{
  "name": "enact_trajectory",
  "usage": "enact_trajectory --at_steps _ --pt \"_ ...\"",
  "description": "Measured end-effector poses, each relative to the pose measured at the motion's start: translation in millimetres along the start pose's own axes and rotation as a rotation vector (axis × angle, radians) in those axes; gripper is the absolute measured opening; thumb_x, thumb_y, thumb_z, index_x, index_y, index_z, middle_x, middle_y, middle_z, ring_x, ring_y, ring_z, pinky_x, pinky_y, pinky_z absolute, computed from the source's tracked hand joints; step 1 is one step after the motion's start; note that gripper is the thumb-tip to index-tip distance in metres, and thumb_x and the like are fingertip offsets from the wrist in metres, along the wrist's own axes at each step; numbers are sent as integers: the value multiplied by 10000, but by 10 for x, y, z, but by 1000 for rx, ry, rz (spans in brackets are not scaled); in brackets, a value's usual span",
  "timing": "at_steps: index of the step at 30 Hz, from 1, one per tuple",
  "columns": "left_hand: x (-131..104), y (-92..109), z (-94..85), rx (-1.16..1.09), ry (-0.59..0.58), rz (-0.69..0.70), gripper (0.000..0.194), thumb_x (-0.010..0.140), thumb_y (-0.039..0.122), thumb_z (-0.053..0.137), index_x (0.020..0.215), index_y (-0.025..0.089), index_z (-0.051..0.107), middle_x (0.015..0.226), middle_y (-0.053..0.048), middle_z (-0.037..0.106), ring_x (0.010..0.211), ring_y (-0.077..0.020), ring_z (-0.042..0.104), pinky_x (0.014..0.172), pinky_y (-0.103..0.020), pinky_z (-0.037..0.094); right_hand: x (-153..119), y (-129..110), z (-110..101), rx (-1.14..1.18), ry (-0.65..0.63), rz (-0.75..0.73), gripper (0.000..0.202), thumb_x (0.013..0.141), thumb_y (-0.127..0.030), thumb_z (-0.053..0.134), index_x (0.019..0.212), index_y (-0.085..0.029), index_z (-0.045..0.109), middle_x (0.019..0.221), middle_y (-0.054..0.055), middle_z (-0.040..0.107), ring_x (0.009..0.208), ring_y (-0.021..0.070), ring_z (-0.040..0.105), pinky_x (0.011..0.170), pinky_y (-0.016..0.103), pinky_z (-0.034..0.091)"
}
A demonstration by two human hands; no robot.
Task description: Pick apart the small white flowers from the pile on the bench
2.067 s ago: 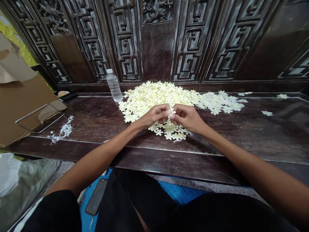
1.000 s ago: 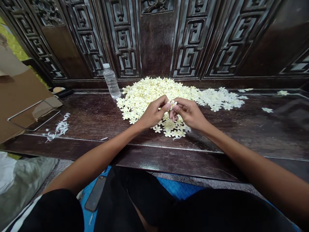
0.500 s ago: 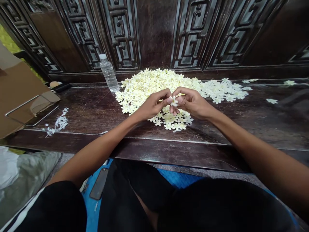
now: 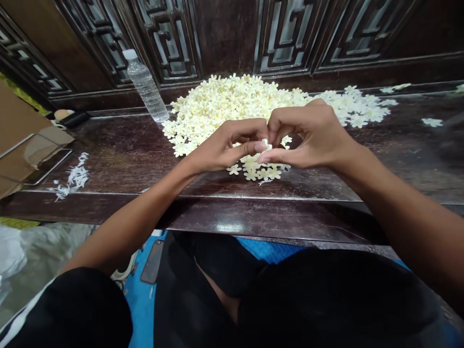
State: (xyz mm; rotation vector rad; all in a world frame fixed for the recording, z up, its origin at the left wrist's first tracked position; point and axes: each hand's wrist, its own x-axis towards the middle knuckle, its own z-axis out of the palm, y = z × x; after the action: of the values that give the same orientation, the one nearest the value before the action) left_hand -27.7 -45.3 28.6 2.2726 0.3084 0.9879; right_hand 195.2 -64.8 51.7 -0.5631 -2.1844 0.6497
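Observation:
Close together over the dark wooden bench, my two hands meet fingertip to fingertip. My left hand (image 4: 232,145) pinches a small white flower (image 4: 267,144) between thumb and index finger. The fingertips of my right hand (image 4: 308,130) close on the same flower from the other side, and they hide most of it. Behind and below the hands spreads a big heap of pale yellow-white flowers (image 4: 217,104), with some looser ones trailing off to the right. A few thin white slivers (image 4: 266,182) lie at the heap's front edge.
A clear plastic bottle (image 4: 147,89) leans against the carved wooden panel left of the heap. Farther left are a small pile of white slivers (image 4: 76,176), a wire frame (image 4: 54,164) and a cardboard box (image 4: 25,116). Below, a phone (image 4: 152,261) rests on a blue surface.
My right hand has rolled, its wrist and knuckles now higher. The flower has turned from facing me to being mostly covered by fingertips. The view has tilted and shifted a little.

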Motion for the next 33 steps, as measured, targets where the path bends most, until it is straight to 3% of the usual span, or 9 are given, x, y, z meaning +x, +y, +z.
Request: enact_trajectory --at_steps 4,9,13,16,21,27,33 --pt "-8 3 -26 136 23 -1 408 977 603 632 883 208 671 828 -31 646 749 -157 634 665 -305 503 -14 -34 9 -123 1 -15 349 750 -448 940 766 -247 655 614 -20 651 595 172 607 575 315 478" --pt "19 23 -107 262 -14 49 472 982 620 612 802 185 636 723 -15 609 679 -141 592 679 -307 485 -5 -68 24 -262 -30 -34 255 857 -374 840 790 -227 643 626 -32 648 599 146 587 561 292 427" --pt "34 63 -177 326 -60 39 475 1000 607 592 816 172 637 721 -20 606 675 -136 584 692 -303 486 14 -100 -11 -323 -60 -10 196 870 -291 802 806 -224 630 636 -28 642 618 145 585 549 293 401" --pt "40 72 -216 354 -91 34 478 1002 613 584 819 175 637 704 -15 589 660 -136 573 690 -303 486 28 -118 -46 -260 -116 31 161 873 -258 796 834 -228 643 672 -14 682 637 159 622 546 301 420" --pt "56 38 -240 366 -127 46 456 992 606 600 795 196 633 685 -9 574 623 -141 544 672 -314 465 38 -112 -76 59 -190 169 189 849 -330 869 839 -244 701 736 14 745 643 193 675 554 331 492" --pt "60 -21 -263 295 -31 -7 518 916 698 653 751 207 644 639 -5 569 623 -164 586 666 -328 485 44 -88 -116 -45 -218 102 109 970 -268 712 864 -243 715 705 6 743 614 184 655 539 336 442" --pt "82 55 -221 340 -116 38 504 944 684 628 826 197 675 670 -12 608 661 -170 628 692 -318 494 43 -72 -213 59 -225 115 201 946 -396 780 945 -195 797 729 7 740 568 123 590 519 289 404"
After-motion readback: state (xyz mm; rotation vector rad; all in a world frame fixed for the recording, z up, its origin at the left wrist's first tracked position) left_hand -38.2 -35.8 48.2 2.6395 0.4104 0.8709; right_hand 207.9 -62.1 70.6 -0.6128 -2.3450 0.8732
